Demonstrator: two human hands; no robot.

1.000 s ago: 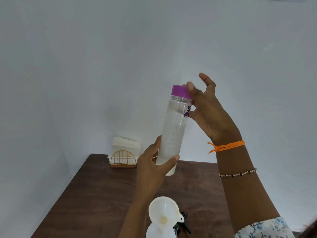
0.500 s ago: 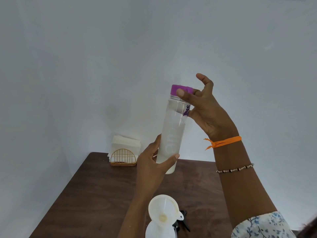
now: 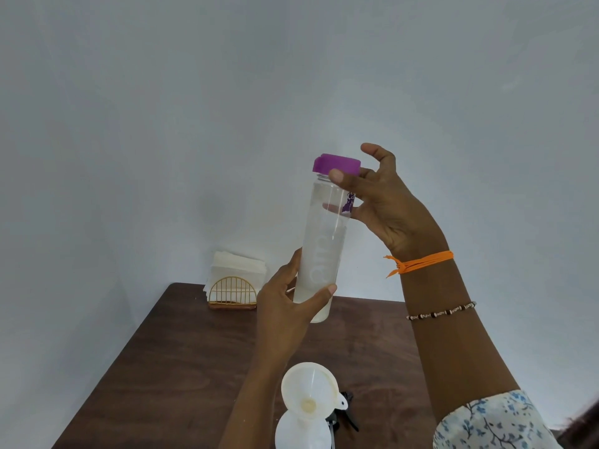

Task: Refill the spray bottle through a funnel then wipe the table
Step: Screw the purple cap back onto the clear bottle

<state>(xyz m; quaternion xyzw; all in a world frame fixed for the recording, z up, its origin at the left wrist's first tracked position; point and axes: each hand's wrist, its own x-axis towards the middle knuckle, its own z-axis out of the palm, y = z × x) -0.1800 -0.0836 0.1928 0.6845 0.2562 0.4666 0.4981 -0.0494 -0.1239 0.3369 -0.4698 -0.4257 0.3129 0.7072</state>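
A clear water bottle [image 3: 321, 254] is held up in the air above a dark wooden table [image 3: 181, 367], tilted slightly to the right at the top, against a plain pale wall [image 3: 162, 108]. Its lower part is gripped by the left hand [image 3: 288, 315], with the thumb wrapped across the front. Its purple cap [image 3: 335, 163] is pinched by the thumb and fingers of the right hand [image 3: 385, 209]; the index finger is raised clear of the cap. Whether the cap is loosened cannot be told. The liquid level inside is hard to make out, and printed lettering on the bottle is too faint to read.

Near the bottom edge, a white funnel [image 3: 309, 395] is seated in the neck of a white spray bottle [image 3: 298, 434], whose body is cut off by the frame. A black trigger head [image 3: 346, 416] lies just beside it, partly hidden behind the funnel. At the far table edge, white napkins [image 3: 238, 265] are stood in a gold wire holder [image 3: 232, 293].
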